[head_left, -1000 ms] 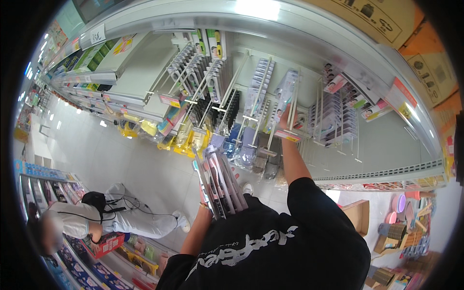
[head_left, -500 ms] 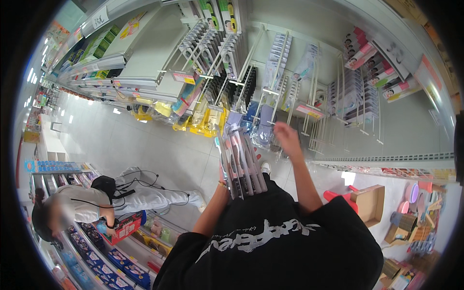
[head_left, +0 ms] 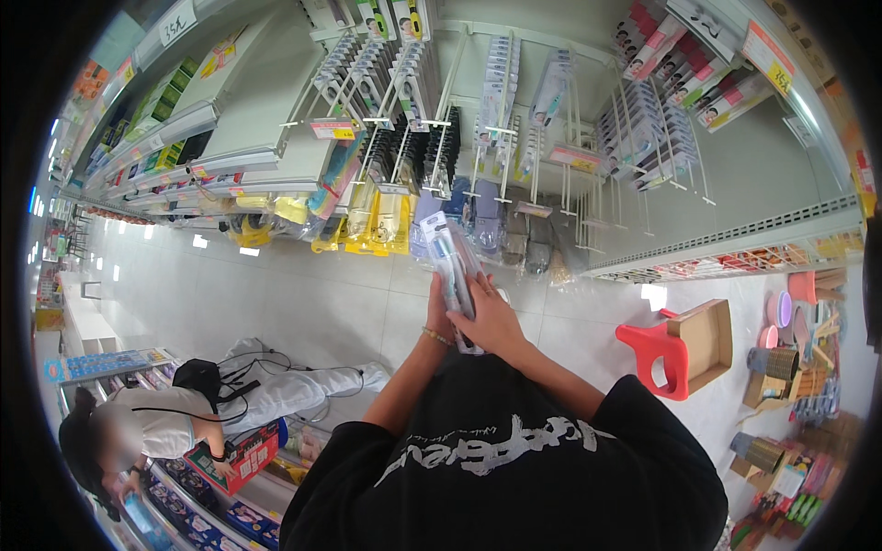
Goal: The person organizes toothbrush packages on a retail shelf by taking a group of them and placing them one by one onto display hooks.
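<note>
Both hands are together in front of my body around a small bunch of toothbrush packs (head_left: 447, 255), clear blister packs with a pale backing. My left hand (head_left: 438, 310) holds them from the left side, and a beaded bracelet shows at its wrist. The right hand (head_left: 493, 321) lies against their right side, its fingers closed round the edge. The packs stand tilted, upper ends toward the shelf. How many there are is hidden by the hands. Behind them hang purple packaged items (head_left: 427, 216) on the rack.
Metal hooks carry rows of packaged toothbrushes (head_left: 501, 83) and black-handled goods (head_left: 441, 147). Yellow packages (head_left: 378, 225) hang lower. At right stands a red stool (head_left: 675, 363) beside a cardboard box (head_left: 706, 349). On the left another person (head_left: 161, 418) holds a red box (head_left: 246, 464) by shelves.
My right hand has come down from near the hooks onto the toothbrush packs. The packs have turned, fronts now less fanned, and the view has shifted slightly.
</note>
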`<state>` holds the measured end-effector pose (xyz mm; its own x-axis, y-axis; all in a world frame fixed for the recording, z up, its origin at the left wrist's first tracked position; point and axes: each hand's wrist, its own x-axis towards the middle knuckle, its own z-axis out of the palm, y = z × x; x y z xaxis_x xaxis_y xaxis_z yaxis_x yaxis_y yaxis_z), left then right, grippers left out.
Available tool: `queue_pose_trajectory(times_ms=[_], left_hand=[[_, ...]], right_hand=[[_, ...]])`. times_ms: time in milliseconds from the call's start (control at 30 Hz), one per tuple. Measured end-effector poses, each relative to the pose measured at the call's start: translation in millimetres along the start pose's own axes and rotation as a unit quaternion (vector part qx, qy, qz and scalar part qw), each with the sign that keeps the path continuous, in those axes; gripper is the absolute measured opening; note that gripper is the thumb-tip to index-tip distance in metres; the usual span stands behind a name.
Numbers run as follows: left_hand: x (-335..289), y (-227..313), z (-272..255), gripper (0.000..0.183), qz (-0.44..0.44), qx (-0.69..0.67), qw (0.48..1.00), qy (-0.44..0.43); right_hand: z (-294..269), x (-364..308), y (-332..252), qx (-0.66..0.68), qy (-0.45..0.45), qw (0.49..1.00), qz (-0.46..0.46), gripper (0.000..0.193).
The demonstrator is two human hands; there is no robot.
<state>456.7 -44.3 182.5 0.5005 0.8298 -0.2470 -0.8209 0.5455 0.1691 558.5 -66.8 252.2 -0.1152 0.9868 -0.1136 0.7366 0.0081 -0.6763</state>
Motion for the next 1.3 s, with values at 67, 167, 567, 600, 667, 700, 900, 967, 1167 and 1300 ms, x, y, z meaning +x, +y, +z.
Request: queue_pose_trajectory(times_ms=[67,167,567,600,667,700,900,967,1167,1300], left_hand=[[-6.9,0.8,-4.9,0.072,0.002,0.011,1.000,-0.004],[-19.3,2.5,-15.6,0.069,-0.006,0.043,0.999,0.015],[-28.4,4.0,-10.5,0.089,-0.024,-0.013,0.994,-0.107],[-28.5,4.6,-6.3,0.090,-0.024,-0.012,0.993,-0.112],[-22.4,4.6,-7.5,0.088,-0.037,0.011,0.992,-0.119],[-20.6,3.9,-6.4,0.088,-0.039,0.022,0.991,-0.124],[-7.0,1.4,3.0,0.085,-0.036,0.023,0.991,-0.130],[-2.6,1.1,5.3,0.085,-0.035,0.019,0.991,-0.129],[13.5,-2.3,10.5,0.085,-0.020,0.027,0.992,-0.119],[21.7,-4.1,14.2,0.084,-0.025,0.008,0.993,-0.119]], right_hand=[[-9.3,-0.7,-2.0,0.089,-0.064,0.991,0.079,0.064],[-1.5,-6.9,9.8,0.206,-0.014,0.974,0.094,0.053],[-62.4,48.6,125.3,0.248,0.156,0.955,0.048,0.032],[-72.9,58.3,138.8,0.229,0.169,0.956,0.078,0.034],[-94.8,75.8,155.9,0.165,0.198,0.960,0.107,0.034],[-104.5,84.2,160.1,0.123,0.211,0.964,0.104,0.034],[-129.3,123.1,171.5,0.060,0.323,0.944,-0.017,0.037],[-130.2,130.4,178.4,0.073,0.330,0.941,-0.012,0.037],[-114.5,151.0,208.0,0.204,0.318,0.925,-0.028,0.032],[-98.7,168.6,211.7,0.345,0.311,0.885,-0.007,0.038]])
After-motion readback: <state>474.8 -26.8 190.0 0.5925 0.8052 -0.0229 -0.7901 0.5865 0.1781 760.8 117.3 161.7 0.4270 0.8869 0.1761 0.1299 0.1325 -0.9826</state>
